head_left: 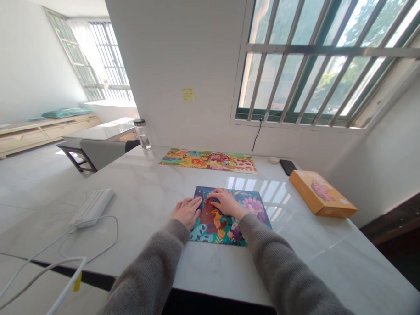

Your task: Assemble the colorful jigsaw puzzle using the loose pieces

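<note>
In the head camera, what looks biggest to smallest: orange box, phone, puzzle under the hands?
Largest to smallest: the puzzle, the orange box, the phone. The puzzle is nearest the camera, so its lead may be partly nearness.

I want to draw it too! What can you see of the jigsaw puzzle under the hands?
The jigsaw puzzle is a rectangle lying flat and slightly turned on a white marble tabletop. It looks like printed cardboard, with bright cartoon leaves and animals on blue and teal, a brown middle and a pink fan shape at one side. The left hand and right hand touch its top part. The separate pieces are too small to tell.
</note>
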